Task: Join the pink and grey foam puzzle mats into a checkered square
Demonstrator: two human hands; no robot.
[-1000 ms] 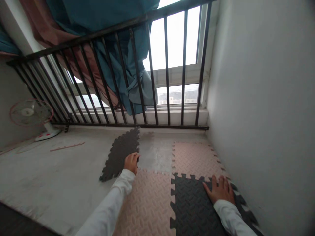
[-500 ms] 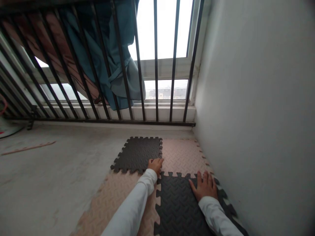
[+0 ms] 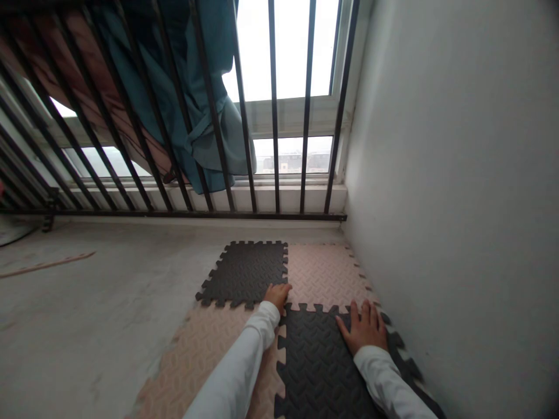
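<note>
Four foam puzzle mats lie on the floor in a checkered layout. My left hand (image 3: 276,295) rests where their corners meet, fingers bent but apart, touching the far dark mat (image 3: 248,270) near its right edge. The far pink mat (image 3: 327,273) lies beside it. My right hand (image 3: 365,330) is spread flat on the near dark mat (image 3: 321,361), its fingertips over the seam with the pink one. Under my left forearm is the near beige mat (image 3: 205,349). Neither hand holds anything.
A black metal railing (image 3: 196,215) with bars crosses the far side, with blue and pink cloth (image 3: 174,99) and windows behind it. A white wall (image 3: 454,203) borders the mats on the right. On the left floor lies a thin strip (image 3: 52,265).
The view has shifted slightly. My hands stay in nearly the same places on the mats, with only a slight change in my left fingers.
</note>
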